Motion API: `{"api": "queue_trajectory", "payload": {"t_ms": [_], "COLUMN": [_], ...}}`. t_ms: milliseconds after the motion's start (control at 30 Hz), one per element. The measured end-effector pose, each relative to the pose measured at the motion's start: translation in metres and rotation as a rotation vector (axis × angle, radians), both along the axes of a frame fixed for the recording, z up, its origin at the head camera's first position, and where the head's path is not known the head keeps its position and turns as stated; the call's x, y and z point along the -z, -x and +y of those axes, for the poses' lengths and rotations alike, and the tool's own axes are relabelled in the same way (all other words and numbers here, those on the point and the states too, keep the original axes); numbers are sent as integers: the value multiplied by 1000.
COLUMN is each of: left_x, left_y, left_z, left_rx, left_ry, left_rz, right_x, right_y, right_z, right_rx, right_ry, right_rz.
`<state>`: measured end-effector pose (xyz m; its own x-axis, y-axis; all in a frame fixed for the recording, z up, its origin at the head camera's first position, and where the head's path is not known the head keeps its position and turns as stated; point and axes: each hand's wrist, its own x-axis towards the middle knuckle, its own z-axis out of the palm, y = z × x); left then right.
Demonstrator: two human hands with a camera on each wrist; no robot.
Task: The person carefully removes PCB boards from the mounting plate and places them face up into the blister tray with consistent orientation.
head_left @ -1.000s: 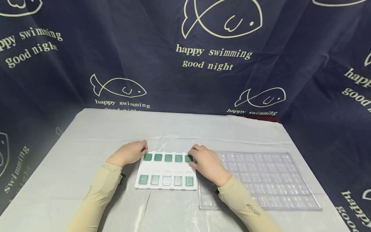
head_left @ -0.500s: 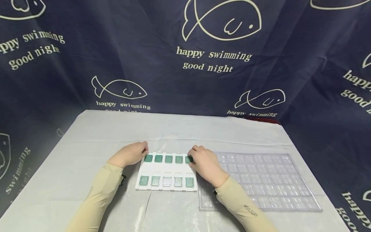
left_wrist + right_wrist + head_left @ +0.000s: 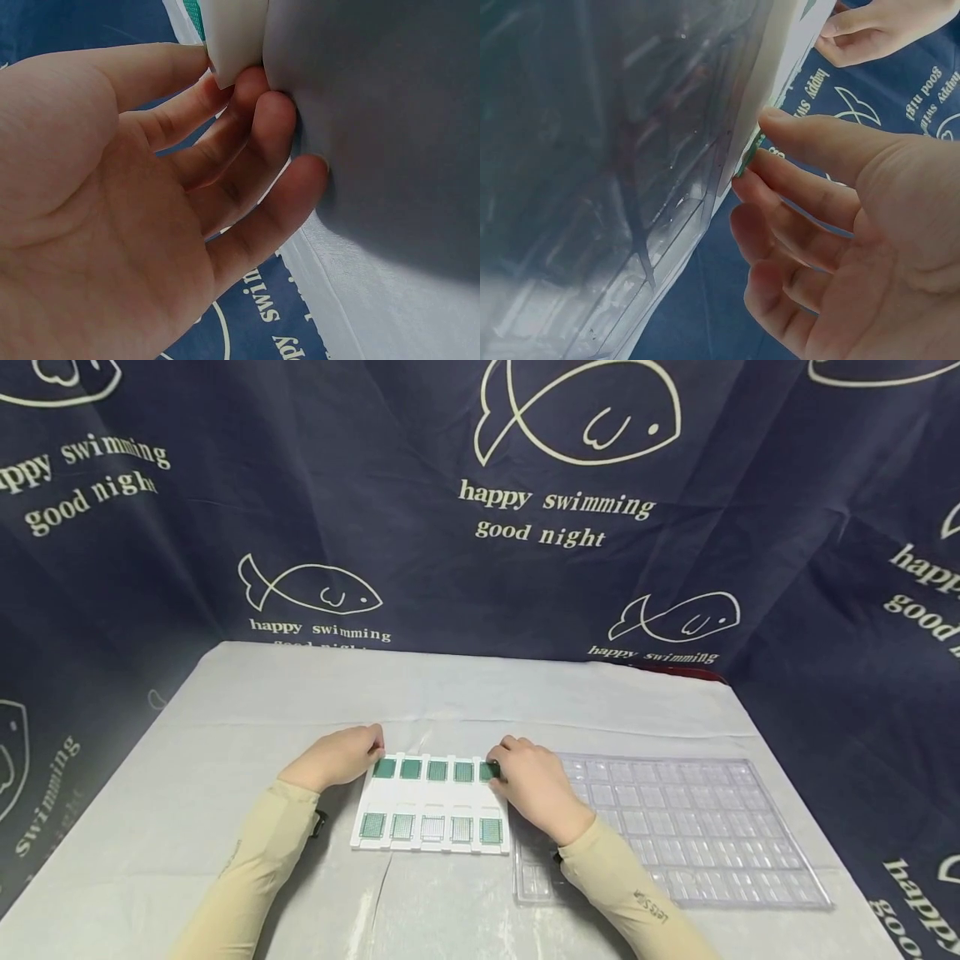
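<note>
A white tray (image 3: 435,792) lies on the table, with small green perforated circuit boards set in a far row and a near row. My left hand (image 3: 335,760) is at its far left corner; in the left wrist view the thumb and fingertips pinch the white corner (image 3: 234,41). At the far right slot, my right hand (image 3: 536,785) has thumb and index finger at the edges of a circuit board (image 3: 487,771), pinching it, while the other fingers curl beside the tray. In the right wrist view a sliver of that green board (image 3: 751,155) shows between thumb and index finger.
A large clear plastic tray (image 3: 693,814) with many compartments lies right of the white one, partly under the right forearm. White cloth (image 3: 450,689) covers the table. A dark blue fish-print curtain (image 3: 420,518) hangs behind and at both sides.
Both hands hold almost the same places on the white tray and the board; only the right forearm has shifted slightly left. The view itself moves a little.
</note>
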<state>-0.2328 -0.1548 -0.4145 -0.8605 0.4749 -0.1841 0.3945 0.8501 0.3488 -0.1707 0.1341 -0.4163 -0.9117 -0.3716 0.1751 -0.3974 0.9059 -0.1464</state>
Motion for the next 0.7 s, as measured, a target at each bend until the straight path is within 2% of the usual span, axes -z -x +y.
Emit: {"api": "queue_trajectory", "payload": {"t_ms": [233, 700], "left_x": [2, 2], "left_y": [1, 4], "left_z": [-1, -1], "left_rx": [3, 5], "left_ry": [-5, -10], "left_rz": [2, -18], "right_x": [-2, -13], "right_y": [1, 8], "right_z": [3, 23], "right_rx": [-20, 55], "right_ry": [18, 9], "right_rz": [-30, -94]}}
